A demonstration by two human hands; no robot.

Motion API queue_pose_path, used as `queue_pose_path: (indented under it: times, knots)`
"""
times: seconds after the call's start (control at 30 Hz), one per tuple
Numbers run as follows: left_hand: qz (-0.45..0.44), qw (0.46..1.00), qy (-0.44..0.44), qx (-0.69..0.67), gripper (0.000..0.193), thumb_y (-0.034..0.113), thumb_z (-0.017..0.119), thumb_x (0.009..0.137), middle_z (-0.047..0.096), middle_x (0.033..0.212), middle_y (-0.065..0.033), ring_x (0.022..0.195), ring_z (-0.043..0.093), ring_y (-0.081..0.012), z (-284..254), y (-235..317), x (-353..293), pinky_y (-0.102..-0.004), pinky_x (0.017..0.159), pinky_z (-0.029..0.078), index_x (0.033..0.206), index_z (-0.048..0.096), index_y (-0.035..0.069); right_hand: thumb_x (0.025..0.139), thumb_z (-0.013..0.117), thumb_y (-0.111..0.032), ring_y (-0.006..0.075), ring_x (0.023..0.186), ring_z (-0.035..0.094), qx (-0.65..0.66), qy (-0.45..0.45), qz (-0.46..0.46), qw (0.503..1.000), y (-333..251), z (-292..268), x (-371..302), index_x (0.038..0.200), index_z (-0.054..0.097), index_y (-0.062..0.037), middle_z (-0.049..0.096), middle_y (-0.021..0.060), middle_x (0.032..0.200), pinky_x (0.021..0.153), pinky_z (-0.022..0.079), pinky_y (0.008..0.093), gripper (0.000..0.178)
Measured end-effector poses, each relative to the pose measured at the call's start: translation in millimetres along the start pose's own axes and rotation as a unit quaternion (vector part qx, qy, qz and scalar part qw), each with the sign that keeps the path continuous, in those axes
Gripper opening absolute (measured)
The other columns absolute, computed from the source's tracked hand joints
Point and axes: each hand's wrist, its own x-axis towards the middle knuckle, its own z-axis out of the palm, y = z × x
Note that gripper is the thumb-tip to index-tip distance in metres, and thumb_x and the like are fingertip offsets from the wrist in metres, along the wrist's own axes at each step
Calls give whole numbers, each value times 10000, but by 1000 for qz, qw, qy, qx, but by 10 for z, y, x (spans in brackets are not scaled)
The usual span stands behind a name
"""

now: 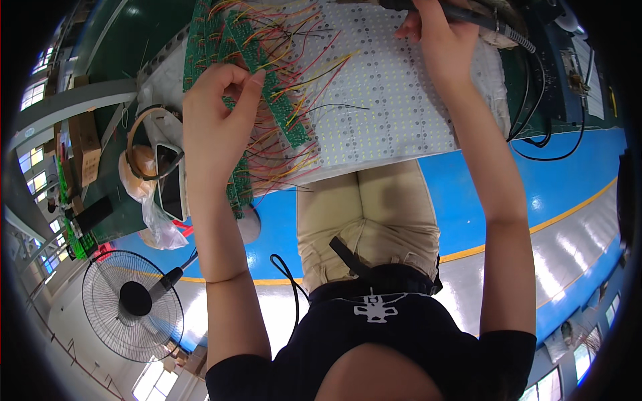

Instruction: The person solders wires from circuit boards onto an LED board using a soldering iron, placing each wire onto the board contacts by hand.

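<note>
My left hand (224, 100) is closed at the left side of the bench, thumb and fingers pinching the edge of a long green circuit board (284, 113). Red, yellow and black wires (314, 73) fan out from this board and its neighbours toward the right. More green boards (204, 40) lie side by side under and beyond the hand. At the top edge, my right hand (445, 37) is wrapped round the black handle of what looks like a soldering iron (478, 19), its ribbed cord end trailing right. The iron's tip is cut off by the picture's edge.
A pale dotted sheet (388, 100) covers the work surface. Left of it are a phone-like device (171, 180), a tape-like ring (137, 144) and a plastic bag (157, 220). Black cables (535, 134) loop at the right beside a dark box (568, 60). A fan (134, 301) stands lower left.
</note>
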Motion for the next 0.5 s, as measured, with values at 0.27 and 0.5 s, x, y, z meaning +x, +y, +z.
queue_pose_path:
  times: [0.27, 0.5]
  knots:
    - [-120, 991, -14, -63, 231, 173, 690, 949, 708, 685, -101, 610, 703, -167, 62, 43, -124, -282, 578, 492, 840, 653, -27, 965, 637, -141, 114, 482, 540, -12, -15, -16, 1000, -1, 8, 22, 891, 554, -36, 551, 29, 622, 459, 482, 261, 152]
    - [-104, 994, -10, -32, 233, 188, 698, 945, 706, 669, -95, 590, 702, -190, 86, -42, -165, -299, 575, 493, 832, 659, -12, 972, 633, -137, 114, 477, 529, -9, -38, -50, 998, 73, -53, 82, 869, 546, -34, 549, 31, 616, 456, 480, 268, 170]
